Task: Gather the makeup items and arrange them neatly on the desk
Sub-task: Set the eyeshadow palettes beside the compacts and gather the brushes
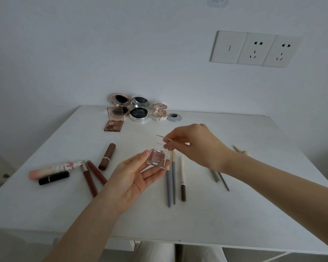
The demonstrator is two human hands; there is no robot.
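Observation:
My left hand [133,176] holds a small clear square eyeshadow case [158,158] with pink glitter, above the middle of the white desk [244,214]. My right hand [193,144] pinches its raised clear lid [162,141]. At the back stand three open round compacts: a rose-gold one [119,104], a silver one [139,108] and a small pink one [159,112]. An open brown eyeshadow palette [114,121] lies in front of them. On the left lie a brown lipstick [107,156], two dark red lip glosses [92,175], a pink tube [53,169] and a black lipstick [54,178].
Three pencils [173,184] lie side by side under my hands. Thin grey tools [221,179] and a wooden-handled brush [241,151] lie to the right. A grey cable grommet [174,117] sits at the back edge. Wall sockets [254,49] are above. My legs show below the front edge.

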